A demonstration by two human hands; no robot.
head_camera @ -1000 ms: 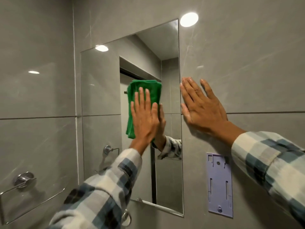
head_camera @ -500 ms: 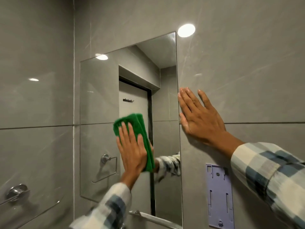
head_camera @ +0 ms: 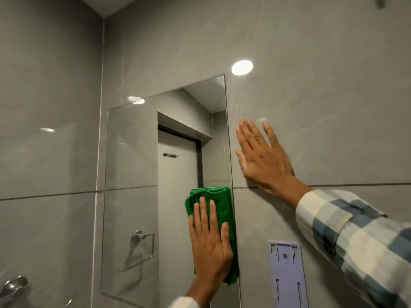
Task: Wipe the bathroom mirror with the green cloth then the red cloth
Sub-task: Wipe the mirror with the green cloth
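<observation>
Right, my left hand lies flat, fingers stretched and a little spread, pressing the folded green cloth against the mirror. It grips nothing; the palm simply pins the cloth to the glass. That cloth sits low on the mirror, hard against its right edge, with its top fold showing above my fingertips. My right hand is wide open too, empty, palm planted on the grey wall tile just beside the mirror's right edge, higher than the left. Below that hand a pale purple wall bracket is fixed to the tile. My checked sleeve runs off to the right.
</observation>
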